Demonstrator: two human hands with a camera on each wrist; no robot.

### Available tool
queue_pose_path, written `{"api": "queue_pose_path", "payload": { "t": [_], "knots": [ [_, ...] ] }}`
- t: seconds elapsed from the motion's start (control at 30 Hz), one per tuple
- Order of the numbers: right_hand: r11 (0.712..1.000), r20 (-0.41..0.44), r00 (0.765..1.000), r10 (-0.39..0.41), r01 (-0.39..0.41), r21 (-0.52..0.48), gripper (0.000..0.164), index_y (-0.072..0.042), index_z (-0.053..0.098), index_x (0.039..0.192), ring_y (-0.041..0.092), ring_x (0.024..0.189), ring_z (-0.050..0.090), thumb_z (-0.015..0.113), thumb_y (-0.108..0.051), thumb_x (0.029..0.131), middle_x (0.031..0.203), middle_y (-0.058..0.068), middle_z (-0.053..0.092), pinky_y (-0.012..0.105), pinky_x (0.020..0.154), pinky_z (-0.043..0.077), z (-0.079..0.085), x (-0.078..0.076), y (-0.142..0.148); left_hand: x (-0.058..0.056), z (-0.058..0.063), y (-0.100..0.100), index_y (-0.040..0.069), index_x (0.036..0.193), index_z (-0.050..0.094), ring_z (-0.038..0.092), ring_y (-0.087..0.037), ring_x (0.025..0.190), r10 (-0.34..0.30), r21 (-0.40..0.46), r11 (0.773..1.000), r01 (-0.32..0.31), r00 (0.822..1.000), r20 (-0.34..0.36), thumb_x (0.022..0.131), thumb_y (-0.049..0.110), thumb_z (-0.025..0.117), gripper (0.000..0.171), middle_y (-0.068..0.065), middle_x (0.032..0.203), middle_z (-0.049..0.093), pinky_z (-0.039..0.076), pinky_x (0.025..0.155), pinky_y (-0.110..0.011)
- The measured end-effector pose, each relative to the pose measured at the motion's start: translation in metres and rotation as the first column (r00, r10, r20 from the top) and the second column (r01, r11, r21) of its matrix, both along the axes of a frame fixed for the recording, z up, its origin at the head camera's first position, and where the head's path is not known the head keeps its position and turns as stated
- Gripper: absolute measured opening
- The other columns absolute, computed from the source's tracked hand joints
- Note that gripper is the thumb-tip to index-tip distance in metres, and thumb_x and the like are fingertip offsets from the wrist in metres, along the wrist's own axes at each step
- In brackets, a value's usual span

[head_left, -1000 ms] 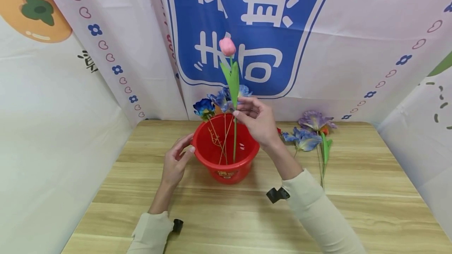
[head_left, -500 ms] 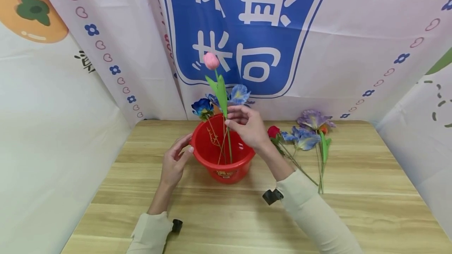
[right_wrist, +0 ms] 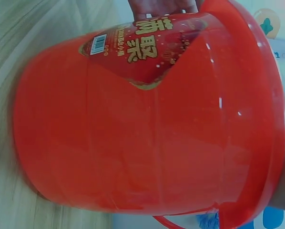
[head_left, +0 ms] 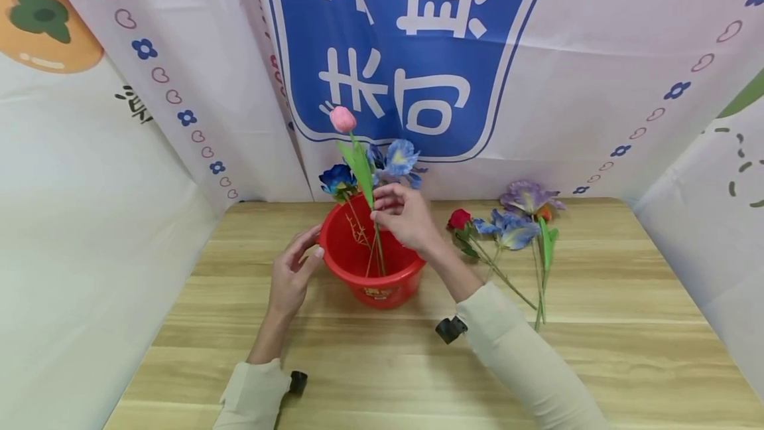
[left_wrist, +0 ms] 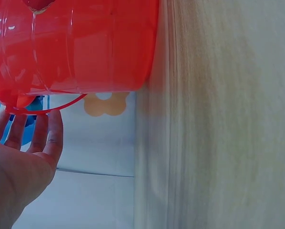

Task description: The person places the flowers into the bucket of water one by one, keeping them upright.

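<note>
In the head view my right hand (head_left: 404,219) pinches the stem of a pink artificial tulip (head_left: 343,119) over the red bucket (head_left: 388,296). The tulip leans left, its stem reaching down inside. Relaxed fingers of my left hand (head_left: 294,277) rest at the bucket's left rim; in the left wrist view they meet the thin red handle (left_wrist: 66,106). A dark blue rose (head_left: 337,179) and pale blue irises (head_left: 401,156) stand in the bucket behind the tulip. The right wrist view is mostly the bucket's side, with only part of the right hand showing.
On the wooden table (head_left: 382,370), right of the bucket, lie a red rose (head_left: 459,219), a blue iris (head_left: 514,229), a purple flower (head_left: 528,196) and an orange bloom (head_left: 544,213) with green leaves. A printed cloth backdrop (head_left: 573,98) rises behind the table.
My right hand has moved left and slightly down with the tulip, whose head now tilts left. The red rose on the table has come into view. My left hand stays at the rim.
</note>
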State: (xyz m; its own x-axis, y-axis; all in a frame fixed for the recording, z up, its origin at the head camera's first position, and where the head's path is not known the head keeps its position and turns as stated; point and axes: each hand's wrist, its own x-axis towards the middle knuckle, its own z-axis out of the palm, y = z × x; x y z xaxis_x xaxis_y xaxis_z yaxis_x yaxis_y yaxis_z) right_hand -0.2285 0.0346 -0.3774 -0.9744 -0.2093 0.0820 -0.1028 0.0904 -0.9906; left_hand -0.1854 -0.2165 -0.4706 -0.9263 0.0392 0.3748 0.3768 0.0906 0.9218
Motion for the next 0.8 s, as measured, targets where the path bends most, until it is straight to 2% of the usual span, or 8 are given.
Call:
{"api": "queue_pose_path", "payload": {
  "t": [0.1, 0.33, 0.5, 0.67, 0.8],
  "knots": [
    [1.0, 0.013, 1.0, -0.007, 0.007, 0.028, 0.034, 0.001, 0.069, 0.129, 0.023, 0.094, 0.073, 0.073, 0.004, 0.096, 0.113, 0.018, 0.071, 0.046, 0.087, 0.069, -0.0005, -0.0004, -0.0024, -0.0001, -0.0004, -0.0013, -0.001, 0.15, 0.059, 0.062, -0.012, 0.132, -0.011, 0.002, 1.0, 0.011, 1.0, -0.007, 0.106, 0.003, 0.062, 0.044, -0.015, 0.151, 0.06, 0.059, 0.102, -0.019],
    [0.987, 0.057, 0.998, -0.033, 0.023, 0.161, 0.029, -0.006, 0.07, 0.124, 0.024, 0.093, 0.076, 0.076, 0.0, 0.096, 0.11, 0.012, 0.073, 0.05, 0.088, 0.068, -0.0015, -0.0027, -0.0069, -0.0007, -0.0016, -0.0024, -0.002, 0.15, 0.059, 0.062, -0.011, 0.132, -0.013, -0.002, 1.0, 0.013, 1.0, -0.01, 0.107, 0.004, 0.061, 0.044, -0.01, 0.15, 0.062, 0.059, 0.102, -0.02],
    [0.974, 0.078, 0.996, -0.045, 0.027, 0.224, 0.027, -0.007, 0.071, 0.121, 0.023, 0.091, 0.076, 0.077, -0.002, 0.096, 0.11, 0.012, 0.074, 0.038, 0.079, 0.069, -0.0017, -0.0031, -0.0074, -0.0006, -0.0016, -0.0015, 0.0, 0.15, 0.059, 0.062, -0.012, 0.132, -0.011, 0.003, 1.0, 0.011, 1.0, -0.011, 0.106, 0.003, 0.062, 0.044, -0.011, 0.15, 0.062, 0.06, 0.101, -0.021],
    [0.957, 0.062, 0.997, -0.056, 0.036, 0.289, 0.025, -0.009, 0.073, 0.118, 0.022, 0.084, 0.076, 0.079, -0.005, 0.095, 0.107, 0.009, 0.077, 0.034, 0.075, 0.068, -0.0029, -0.0026, -0.0074, -0.0016, -0.0018, -0.0014, -0.004, 0.15, 0.057, 0.062, -0.011, 0.132, -0.024, 0.004, 1.0, 0.024, 1.0, -0.017, 0.107, 0.003, 0.06, 0.044, -0.009, 0.149, 0.063, 0.059, 0.102, -0.02],
    [0.934, 0.017, 0.997, -0.073, 0.063, 0.351, 0.027, -0.012, 0.074, 0.119, 0.019, 0.092, 0.075, 0.082, -0.013, 0.093, 0.106, 0.003, 0.079, 0.032, 0.078, 0.065, -0.0039, -0.001, -0.0067, -0.0023, -0.0022, 0.0, -0.002, 0.149, 0.059, 0.062, -0.013, 0.131, -0.016, 0.014, 1.0, 0.016, 1.0, -0.015, 0.106, 0.003, 0.061, 0.043, -0.01, 0.149, 0.063, 0.059, 0.102, -0.02]
  ]
}}
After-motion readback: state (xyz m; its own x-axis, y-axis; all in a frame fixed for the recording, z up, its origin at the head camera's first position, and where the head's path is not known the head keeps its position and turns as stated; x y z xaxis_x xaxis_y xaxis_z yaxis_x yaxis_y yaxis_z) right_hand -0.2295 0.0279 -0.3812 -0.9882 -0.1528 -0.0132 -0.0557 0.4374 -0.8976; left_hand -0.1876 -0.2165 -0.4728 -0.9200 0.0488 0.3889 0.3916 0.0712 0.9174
